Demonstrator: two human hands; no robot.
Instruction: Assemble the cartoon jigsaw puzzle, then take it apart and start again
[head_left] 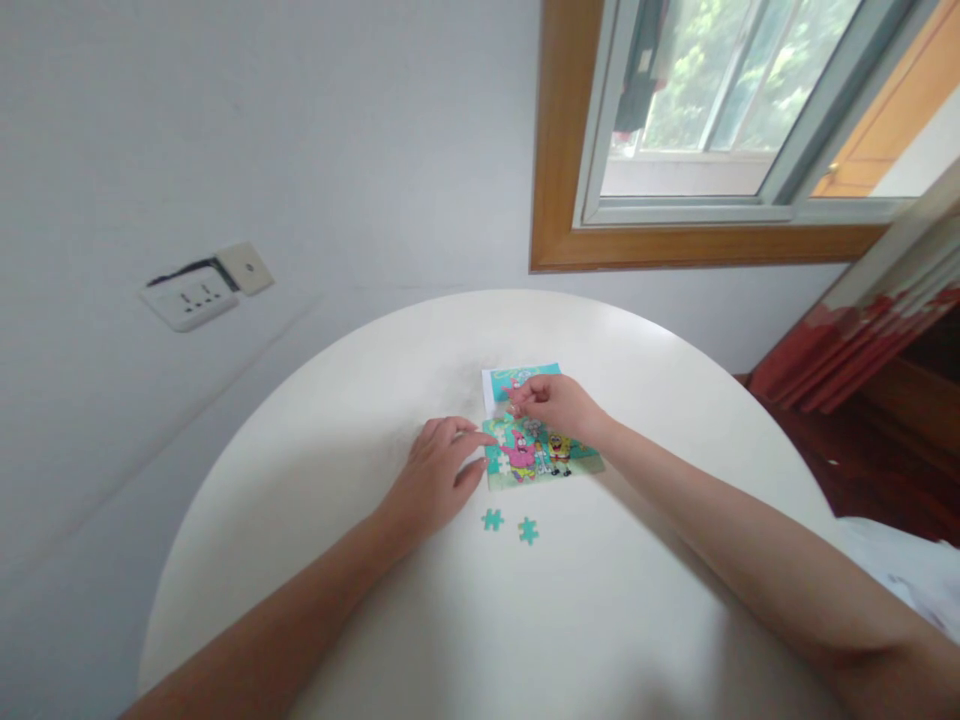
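A partly joined jigsaw puzzle point(517, 455) with pink and yellow cartoon figures on teal lies on the white table. Gaps show along its left side. My left hand point(439, 465) rests at that left edge, fingers apart, with the fingertips touching the border. Over the top edge, my right hand point(555, 405) pinches a small puzzle piece point(510, 416), mostly covered by the fingers. Behind the puzzle is a picture sheet point(525, 372) with a similar print, partly hidden by my right hand. Two loose teal pieces, one on the left point(493, 519) and one on the right point(528, 530), lie nearer to me.
The round white table point(300, 540) stands against a pale wall with a power socket point(191, 298) at left. A wood-framed window point(697, 240) is at the upper right, beside a red and beige curtain point(862, 330). White fabric point(900, 570) shows past the table's right edge.
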